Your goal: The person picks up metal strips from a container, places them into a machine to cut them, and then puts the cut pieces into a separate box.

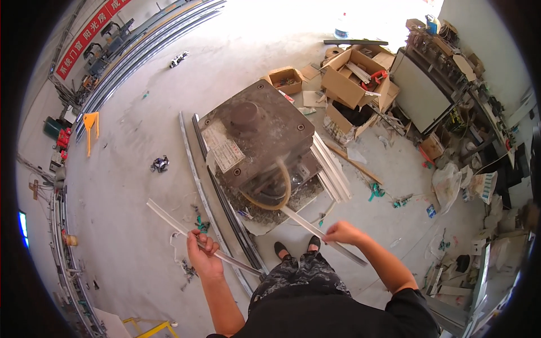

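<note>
My left hand [204,254] is closed around a long, thin pale profile strip [165,216], which slants from the floor side at left down toward my legs. With closed fingers my right hand [342,232] grips a second pale profile strip [304,222]. One end of that strip reaches the near side of a dusty brown metal machine [265,121]; the other sticks out past my hand to the lower right. A curved yellowish hose [288,183] loops on the machine's near side, close to the strip's end. My right fingertips are partly hidden.
Long metal profiles [217,188] lie left of the machine, white ones [333,174] at its right. Open cardboard boxes [345,90] and a cluttered bench [451,73] stand right. Green scraps [376,191] litter the floor. A yellow stand [91,121] and profile racks [146,48] are left.
</note>
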A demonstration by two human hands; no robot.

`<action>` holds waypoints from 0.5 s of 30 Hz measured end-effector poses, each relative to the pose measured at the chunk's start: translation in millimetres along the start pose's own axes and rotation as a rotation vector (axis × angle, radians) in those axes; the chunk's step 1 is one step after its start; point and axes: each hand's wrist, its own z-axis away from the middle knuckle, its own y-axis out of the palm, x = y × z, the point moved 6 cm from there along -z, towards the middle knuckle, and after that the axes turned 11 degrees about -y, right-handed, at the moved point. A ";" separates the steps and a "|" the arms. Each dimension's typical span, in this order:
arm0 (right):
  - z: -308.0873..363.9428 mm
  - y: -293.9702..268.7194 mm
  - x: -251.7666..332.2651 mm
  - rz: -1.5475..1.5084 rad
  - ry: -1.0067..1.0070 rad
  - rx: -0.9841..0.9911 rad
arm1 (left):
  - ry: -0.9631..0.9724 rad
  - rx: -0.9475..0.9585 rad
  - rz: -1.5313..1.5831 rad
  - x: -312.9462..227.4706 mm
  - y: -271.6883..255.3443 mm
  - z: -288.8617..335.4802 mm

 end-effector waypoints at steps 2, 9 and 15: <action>39.2 -12.3 18.5 -0.177 0.032 -0.081 | 0.012 -0.017 -0.017 -1.3 -4.0 -2.6; 126.9 -39.4 84.1 -1.174 -0.091 -0.116 | -0.045 0.065 -0.046 6.8 5.2 -17.5; 77.5 -8.5 69.8 -0.813 -0.097 -0.264 | -0.075 0.131 -0.098 13.1 40.1 -14.3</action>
